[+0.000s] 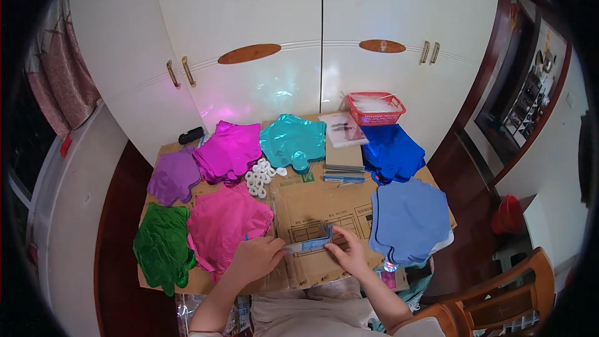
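In front of me, low over the cardboard, a narrow blue-and-white piece of card or packaging (312, 245) spans my two hands. My left hand (257, 257) pinches its left end, where a pale, see-through part shows. Fingers and thumb of my right hand (349, 253) grip the other end, where a greyish edge stands up. Beside my left hand lies a stack of flat pink foil shapes (224, 221), like uninflated balloons. A stack of flat light-blue shapes (409, 218) rests to the right of my right hand.
Around the cardboard-covered table (290, 206) lie green (161, 243), purple (173, 176), magenta (229, 150), teal (293, 142) and dark-blue (394, 153) foil stacks. White rings (259, 178), stacked cards (344, 165), a clear bag (343, 131) and a red basket (376, 115) with white sticks sit farther back. A wooden chair (499, 293) stands right.
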Motion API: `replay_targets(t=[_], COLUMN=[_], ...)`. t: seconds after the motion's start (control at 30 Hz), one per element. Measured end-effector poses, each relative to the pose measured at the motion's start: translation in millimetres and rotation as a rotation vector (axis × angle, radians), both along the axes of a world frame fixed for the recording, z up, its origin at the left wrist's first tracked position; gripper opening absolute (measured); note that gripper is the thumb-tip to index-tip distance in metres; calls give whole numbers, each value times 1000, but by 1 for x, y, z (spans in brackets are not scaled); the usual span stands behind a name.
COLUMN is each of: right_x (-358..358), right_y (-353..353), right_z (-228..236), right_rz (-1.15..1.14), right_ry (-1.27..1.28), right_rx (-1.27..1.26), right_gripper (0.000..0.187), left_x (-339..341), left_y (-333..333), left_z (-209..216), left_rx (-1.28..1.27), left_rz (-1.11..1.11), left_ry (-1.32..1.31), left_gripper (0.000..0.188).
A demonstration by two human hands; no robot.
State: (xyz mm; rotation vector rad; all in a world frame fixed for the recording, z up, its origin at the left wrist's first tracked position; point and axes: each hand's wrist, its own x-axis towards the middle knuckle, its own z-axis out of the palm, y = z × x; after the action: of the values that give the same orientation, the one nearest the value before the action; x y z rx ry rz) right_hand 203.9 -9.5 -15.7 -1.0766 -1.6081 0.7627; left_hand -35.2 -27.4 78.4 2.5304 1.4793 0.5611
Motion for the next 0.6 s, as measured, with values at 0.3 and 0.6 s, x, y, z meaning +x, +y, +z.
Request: replay_targets(t=[0.3,0.6], right_x=[-3,0], right_y=[-1,17], right_z=[-4,-11], right_rz=[-118,-42], right_ry=[1,-120], right_rx=[-11,24], right_gripper=[40,47], left_x=[3,25], left_y=[4,11], left_z=[-5,0], left_rx=[41,190], left_rz=[27,194], left_ry=[-19,-36], left_gripper=[14,30])
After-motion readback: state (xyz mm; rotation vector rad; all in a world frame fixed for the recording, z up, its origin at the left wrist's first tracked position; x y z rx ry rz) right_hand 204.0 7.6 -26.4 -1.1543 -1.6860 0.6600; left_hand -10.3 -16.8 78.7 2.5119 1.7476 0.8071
